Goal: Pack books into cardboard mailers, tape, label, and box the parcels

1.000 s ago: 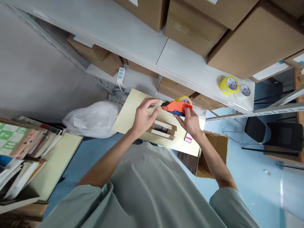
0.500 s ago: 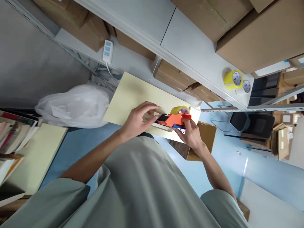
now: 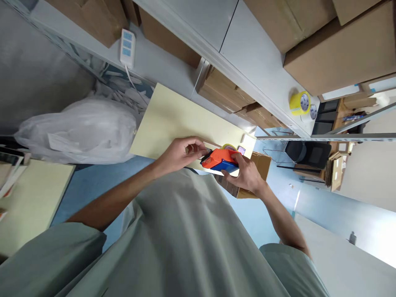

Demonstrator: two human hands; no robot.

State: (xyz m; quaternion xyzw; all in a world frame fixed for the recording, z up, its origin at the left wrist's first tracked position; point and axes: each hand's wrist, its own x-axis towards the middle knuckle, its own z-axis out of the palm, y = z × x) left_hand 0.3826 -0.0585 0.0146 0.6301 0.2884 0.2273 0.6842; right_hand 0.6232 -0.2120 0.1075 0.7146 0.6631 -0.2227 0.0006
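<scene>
Held above the bench (image 3: pixel 179 111) by the closed right hand (image 3: pixel 247 175), the orange-and-blue tape dispenser (image 3: pixel 221 159) has rolled to expose more blue, while the left hand (image 3: pixel 177 154) has half-curled at the dispenser's black tip, any pinch indeterminable from here, bringing both hands to the tool.
</scene>
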